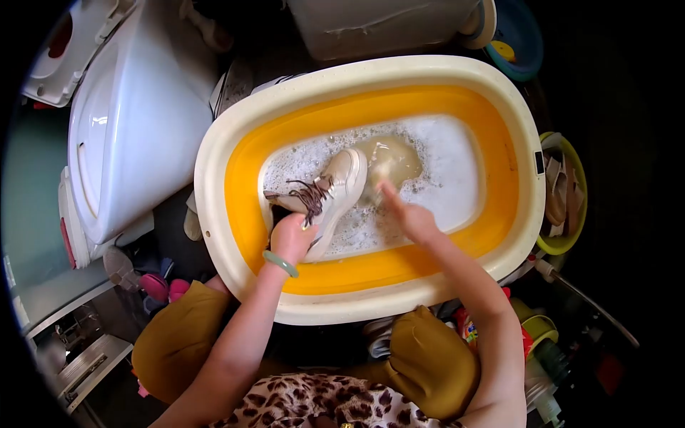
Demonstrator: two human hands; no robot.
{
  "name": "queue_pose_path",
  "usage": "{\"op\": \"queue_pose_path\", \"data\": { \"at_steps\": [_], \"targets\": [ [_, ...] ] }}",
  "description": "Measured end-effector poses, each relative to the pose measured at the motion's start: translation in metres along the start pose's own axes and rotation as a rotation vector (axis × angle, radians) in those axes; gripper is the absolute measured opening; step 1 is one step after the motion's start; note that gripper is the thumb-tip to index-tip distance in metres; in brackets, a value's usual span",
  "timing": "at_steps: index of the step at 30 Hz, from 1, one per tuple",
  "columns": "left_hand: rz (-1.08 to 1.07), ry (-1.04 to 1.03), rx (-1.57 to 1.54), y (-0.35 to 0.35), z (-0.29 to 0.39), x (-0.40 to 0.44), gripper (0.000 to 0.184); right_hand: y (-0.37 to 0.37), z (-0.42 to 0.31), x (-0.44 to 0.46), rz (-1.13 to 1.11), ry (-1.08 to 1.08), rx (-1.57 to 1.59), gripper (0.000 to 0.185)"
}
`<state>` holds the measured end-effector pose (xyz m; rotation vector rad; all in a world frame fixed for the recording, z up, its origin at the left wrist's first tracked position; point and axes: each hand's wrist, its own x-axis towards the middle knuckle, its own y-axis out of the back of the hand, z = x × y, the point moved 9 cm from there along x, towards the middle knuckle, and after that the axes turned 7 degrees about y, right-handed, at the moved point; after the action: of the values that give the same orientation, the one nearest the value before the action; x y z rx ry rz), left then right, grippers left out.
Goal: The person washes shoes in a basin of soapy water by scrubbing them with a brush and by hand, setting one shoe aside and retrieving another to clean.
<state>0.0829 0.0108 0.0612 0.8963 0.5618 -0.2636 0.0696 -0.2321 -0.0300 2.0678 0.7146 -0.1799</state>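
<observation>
My left hand [293, 238] is closed on the heel end of a beige sneaker [342, 187] with dark brown laces. The shoe is tilted, its toe pointing away from me, over soapy water inside a yellow and cream tub [371, 308]. Right of the shoe, my right hand [412, 216] hovers low above the water, its fingers smeared by motion. Whether anything is in those fingers cannot be made out. White suds [451, 171] surround a patch of cloudy brownish water [397, 161] beyond the right hand.
A white toilet [135, 121] stands at the left. To the right, a yellow-green basin [580, 178] holds shoes. A blue basin [524, 43] sits at the back right, beside a pale bin [385, 28]. Bottles and containers [535, 335] crowd the lower right.
</observation>
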Motion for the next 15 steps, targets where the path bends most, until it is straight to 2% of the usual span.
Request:
{"op": "queue_pose_path", "data": {
  "at_steps": [1,3,4,5,6,7,8,9,11,12,14,15],
  "targets": [
    [0.056,-0.071,0.023,-0.001,0.002,-0.006,0.025,-0.005,-0.004,-0.003,-0.085,0.068,-0.063,0.050],
    [0.005,-0.044,0.102,-0.012,-0.006,-0.006,0.026,0.001,-0.004,-0.009,-0.171,0.125,-0.130,0.048],
    [-0.042,-0.018,0.187,-0.018,-0.009,-0.006,0.027,0.026,0.011,-0.008,-0.093,-0.048,-0.062,0.046],
    [-0.056,0.023,0.141,-0.019,-0.010,-0.005,0.029,0.043,0.026,-0.012,-0.010,-0.221,0.009,0.044],
    [-0.057,0.015,0.141,-0.023,-0.016,-0.002,0.029,0.043,0.027,-0.014,-0.004,-0.225,0.007,0.044],
    [-0.020,-0.064,0.089,-0.023,-0.015,0.000,0.030,0.045,0.018,-0.017,0.110,-0.163,0.243,0.043],
    [-0.044,-0.052,0.037,-0.028,-0.023,0.006,0.033,0.045,0.010,-0.021,0.222,-0.097,0.478,0.042],
    [-0.068,-0.039,-0.016,-0.030,-0.027,0.010,0.037,0.036,-0.006,-0.024,0.153,-0.195,0.636,0.043],
    [-0.107,-0.065,-0.093,-0.034,-0.029,0.016,0.042,0.011,-0.027,-0.022,0.108,-0.233,0.922,0.043],
    [-0.158,-0.105,0.021,-0.046,-0.037,0.022,0.042,0.002,-0.038,-0.020,0.081,-0.266,1.055,0.043],
    [-0.248,-0.205,0.241,-0.070,-0.051,0.033,0.044,-0.003,-0.037,0.009,0.123,-0.196,1.028,0.042],
    [-0.165,-0.246,0.268,-0.068,-0.042,0.038,0.042,0.004,-0.036,0.028,0.173,-0.119,0.994,0.042]
  ]
}}
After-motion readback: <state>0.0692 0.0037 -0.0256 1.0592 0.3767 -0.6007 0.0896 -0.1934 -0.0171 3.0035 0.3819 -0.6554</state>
